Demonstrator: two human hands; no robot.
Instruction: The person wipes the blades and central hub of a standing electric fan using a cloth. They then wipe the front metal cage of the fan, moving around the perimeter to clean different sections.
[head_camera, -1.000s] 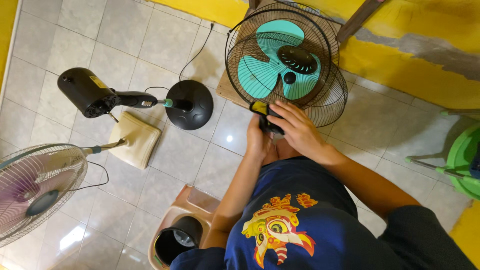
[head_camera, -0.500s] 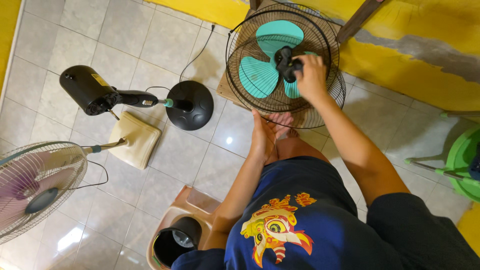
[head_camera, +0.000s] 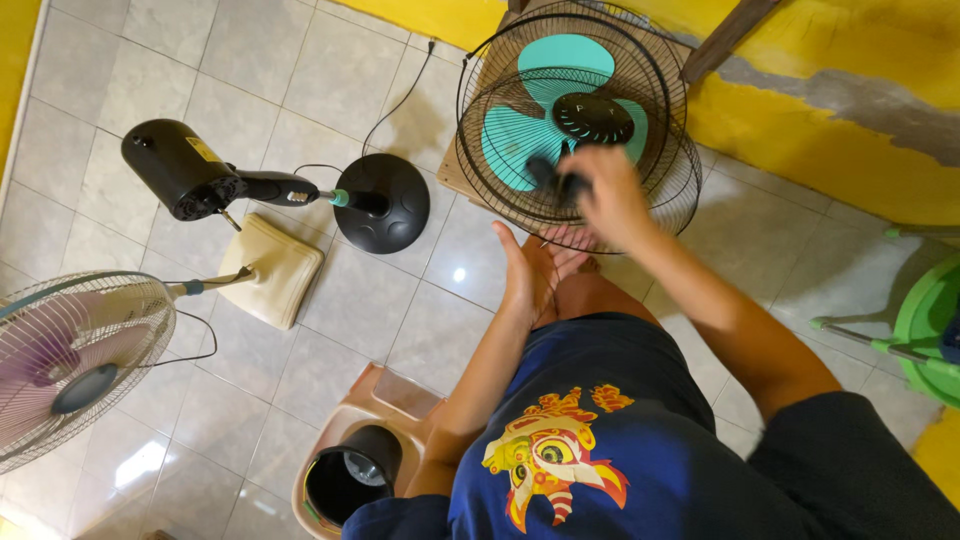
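A: What is the biggest thing in front of the person?

B: The black wire-caged fan (head_camera: 575, 125) with teal blades, lying against the yellow wall (head_camera: 800, 130) at the top of the view. Its rear cage is on; a small black cap sits at the hub.

A: And the hands?

B: The right hand (head_camera: 600, 195) is over the lower part of the cage, blurred, with the fingers closed round a small dark part (head_camera: 555, 180) held just in front of the blades. I cannot tell what the part is. The left hand (head_camera: 530, 275) lies open and flat, palm inward, against the person's knee, gripping nothing.

A: Next in size?

B: The pale fan (head_camera: 70, 360) with purple blades at the left edge, lying on the tiled floor (head_camera: 150, 60), its cream base (head_camera: 270, 270) beside it. Then a black fan motor (head_camera: 180, 170) on a stem that ends in a round black base (head_camera: 385, 205), just left of the caged fan.

A: Any labels?

B: One small yellow sticker (head_camera: 207, 150) on top of the black motor housing. Too small to tell more.

A: Containers?

B: A beige tray-like base (head_camera: 390, 400) by the left elbow, with a black cylindrical pot (head_camera: 350, 475) lying in it; something pale shows inside, unclear what. At the right edge stands a green plastic stool or tub (head_camera: 930, 320), only partly seen.
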